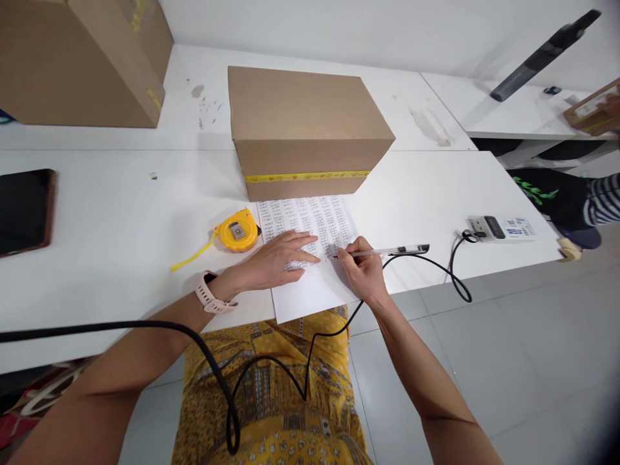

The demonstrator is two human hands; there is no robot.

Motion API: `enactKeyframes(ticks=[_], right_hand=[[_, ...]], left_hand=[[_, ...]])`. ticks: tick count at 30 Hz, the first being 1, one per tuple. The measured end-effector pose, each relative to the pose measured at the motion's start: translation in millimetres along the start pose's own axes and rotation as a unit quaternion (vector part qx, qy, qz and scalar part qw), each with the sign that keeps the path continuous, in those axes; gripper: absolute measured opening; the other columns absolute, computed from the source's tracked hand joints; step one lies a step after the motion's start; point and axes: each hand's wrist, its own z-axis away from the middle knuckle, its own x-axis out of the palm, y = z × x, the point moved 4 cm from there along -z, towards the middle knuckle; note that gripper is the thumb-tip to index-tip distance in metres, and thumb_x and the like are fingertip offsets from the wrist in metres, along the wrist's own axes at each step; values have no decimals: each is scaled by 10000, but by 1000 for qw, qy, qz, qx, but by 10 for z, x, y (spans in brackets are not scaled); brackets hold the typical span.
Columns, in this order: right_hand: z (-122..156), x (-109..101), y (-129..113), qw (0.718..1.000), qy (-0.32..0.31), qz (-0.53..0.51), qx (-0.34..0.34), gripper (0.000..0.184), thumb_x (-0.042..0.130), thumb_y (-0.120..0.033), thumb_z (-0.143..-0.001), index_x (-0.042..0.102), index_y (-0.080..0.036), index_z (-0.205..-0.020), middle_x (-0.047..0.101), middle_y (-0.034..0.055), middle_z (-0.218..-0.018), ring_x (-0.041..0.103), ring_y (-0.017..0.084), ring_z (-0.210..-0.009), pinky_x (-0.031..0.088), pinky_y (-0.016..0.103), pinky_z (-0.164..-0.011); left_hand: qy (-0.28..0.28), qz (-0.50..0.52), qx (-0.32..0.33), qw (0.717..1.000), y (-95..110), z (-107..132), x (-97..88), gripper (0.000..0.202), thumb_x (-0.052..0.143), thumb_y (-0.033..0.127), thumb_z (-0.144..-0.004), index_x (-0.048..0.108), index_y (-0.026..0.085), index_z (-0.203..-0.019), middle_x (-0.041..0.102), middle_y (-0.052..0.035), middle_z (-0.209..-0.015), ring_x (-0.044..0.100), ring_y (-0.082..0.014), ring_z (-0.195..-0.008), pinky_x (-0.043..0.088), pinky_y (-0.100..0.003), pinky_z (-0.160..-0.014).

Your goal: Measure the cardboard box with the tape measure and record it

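My right hand point(364, 270) grips a clear pen point(394, 250) with a dark cap end, its tip on a white sheet of paper point(310, 298). Columns of small handwritten marks cover the upper part of the sheet. My left hand point(278, 260) lies flat on the paper's left side, fingers stretched out, with a pink watch strap at the wrist. Just beyond that hand is a yellow tape measure point(238, 230), a short length of its tape pulled out to the left. A closed cardboard box point(310, 123) with yellow tape along its side stands at the sheet's far edge.
Another large cardboard box point(82, 64) stands at the back left, and a dark phone point(25, 212) lies at the left. A black cable point(431, 259) runs across my lap to a white device point(504, 228) on the right. Another person's striped sleeve point(603, 199) shows at far right.
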Motion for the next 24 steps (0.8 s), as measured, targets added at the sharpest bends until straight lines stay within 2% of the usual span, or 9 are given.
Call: enactKeyframes(ticks=[9, 24], right_hand=[[-4, 4, -30, 1000, -7, 6, -9, 260, 638, -319, -814, 443, -229, -668, 410, -63, -560, 355, 96, -518, 258, 245, -493], [-6, -15, 6, 1000, 9, 9, -5, 247, 639, -314, -814, 445, -229, -687, 415, -66, -560, 361, 97, -521, 269, 244, -502]], left_hand=[[-4, -13, 3, 1000, 1, -4, 12, 413, 576, 181, -922, 693, 232, -1314, 437, -90, -1608, 341, -250, -1521, 205, -475, -1276], [-1, -19, 0, 1000, 6, -3, 3, 418, 575, 187, -921, 689, 248, -1319, 438, -72, -1609, 346, -245, -1518, 231, -488, -1267]])
